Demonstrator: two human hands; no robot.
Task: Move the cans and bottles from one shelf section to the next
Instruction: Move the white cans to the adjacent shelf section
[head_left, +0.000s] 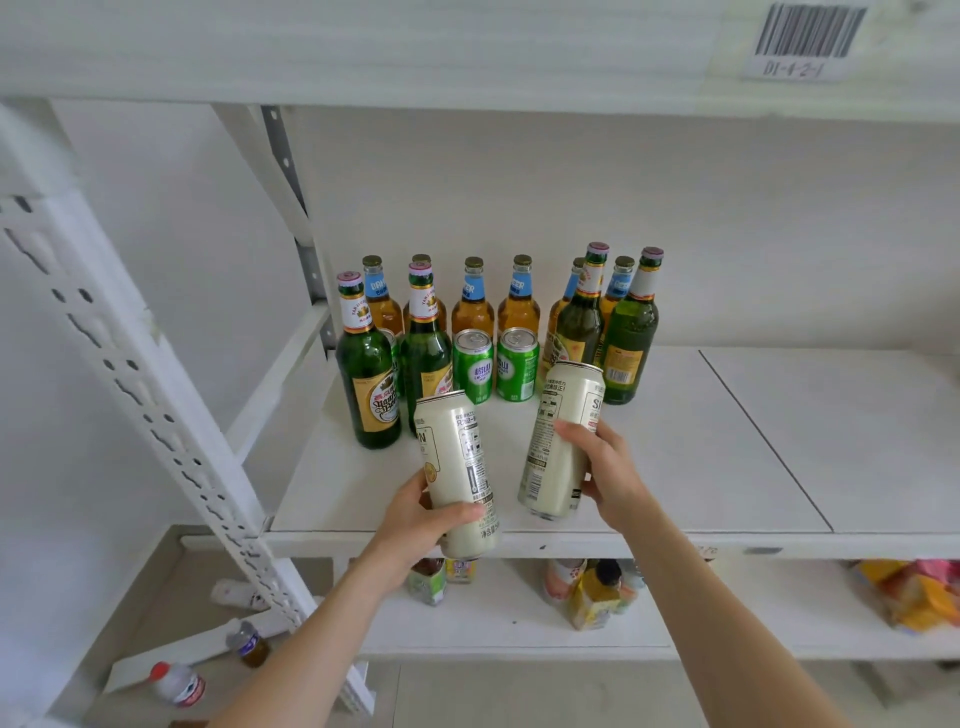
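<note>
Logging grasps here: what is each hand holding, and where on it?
Left hand grips a cream can around its lower body; right hand grips another cream can around its middle.

The green bottles (368, 379) and amber bottles (471, 312) are glossy glass with paper labels. The cream cans (457, 457) and green cans (472, 366) look like smooth metal. The shelf (727, 441) is matt white.

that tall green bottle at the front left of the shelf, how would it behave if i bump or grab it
The green glass bottle stands tall and narrow on the shelf, so a bump near its neck would probably tip it. It looks like glass, so likely fragile and fairly heavy. Close neighbours could get knocked too.
</note>
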